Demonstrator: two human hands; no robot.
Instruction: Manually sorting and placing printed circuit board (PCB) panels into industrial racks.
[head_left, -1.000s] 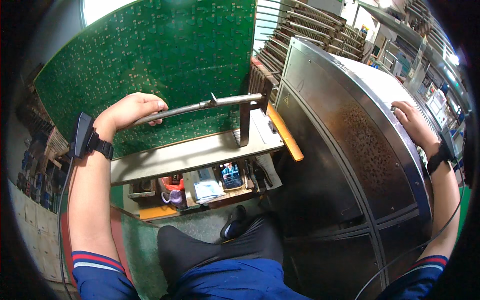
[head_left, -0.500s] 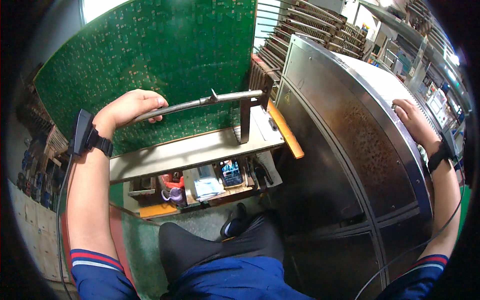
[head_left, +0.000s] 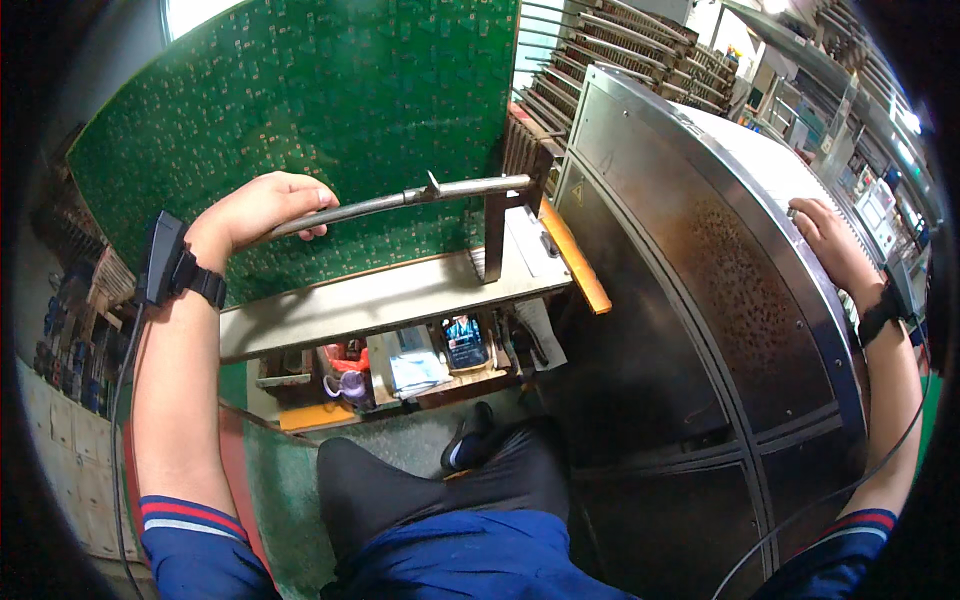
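Observation:
My left hand (head_left: pixel 265 212) is closed round a grey metal bar (head_left: pixel 415 198), its thumb lying along the top. The bar runs to the right and joins an upright bracket on a pale ledge. Behind it stands a large green panel (head_left: pixel 330 110) covered with small circuit-like marks. At the right, my right hand (head_left: pixel 835 245) rests on the upper edge of a big metal cabinet (head_left: pixel 640 320), fingers stretched out and slightly bent. Nothing shows in that hand.
Under the pale ledge (head_left: pixel 385 302), a lower shelf holds a lit phone (head_left: pixel 464 345), papers (head_left: pixel 415 372) and a purple-handled item (head_left: pixel 350 387). A yellow strip (head_left: pixel 580 265) sticks out beside the cabinet. Racks of metal rods (head_left: pixel 620 60) stand behind. Cables hang from both wrists.
The view has shifted very slightly. My left hand still grips the bar, and my right hand stays on the cabinet edge.

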